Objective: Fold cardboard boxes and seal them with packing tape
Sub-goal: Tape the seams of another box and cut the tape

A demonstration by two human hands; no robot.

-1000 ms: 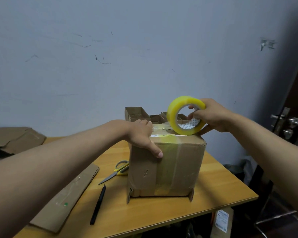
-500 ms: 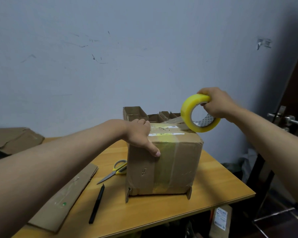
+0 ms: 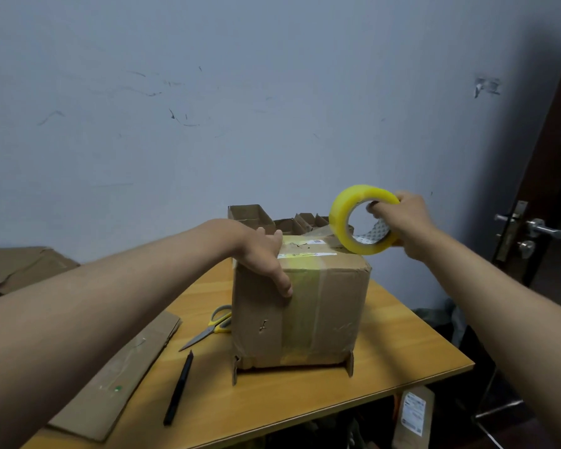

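A closed cardboard box (image 3: 331,306) stands on the wooden table (image 3: 402,361), with a strip of clear tape running over its top and down its front. My left hand (image 3: 266,257) grips the box's top left edge, thumb down the front face. My right hand (image 3: 405,222) holds a yellow roll of packing tape (image 3: 340,218) upright above the box's far right corner, fingers curled through the core. A stretch of tape runs from the roll down to the box top.
Yellow-handled scissors (image 3: 214,325) and a black pen (image 3: 178,387) lie left of the box. Flattened cardboard (image 3: 117,377) lies at the front left, more at the far left (image 3: 17,267). Open boxes (image 3: 256,217) stand behind. A door with a handle (image 3: 544,230) is at the right.
My right hand lifted the tape roll off the box top and carried it right, then lowered it again toward the far right corner. My left hand stayed on the box.
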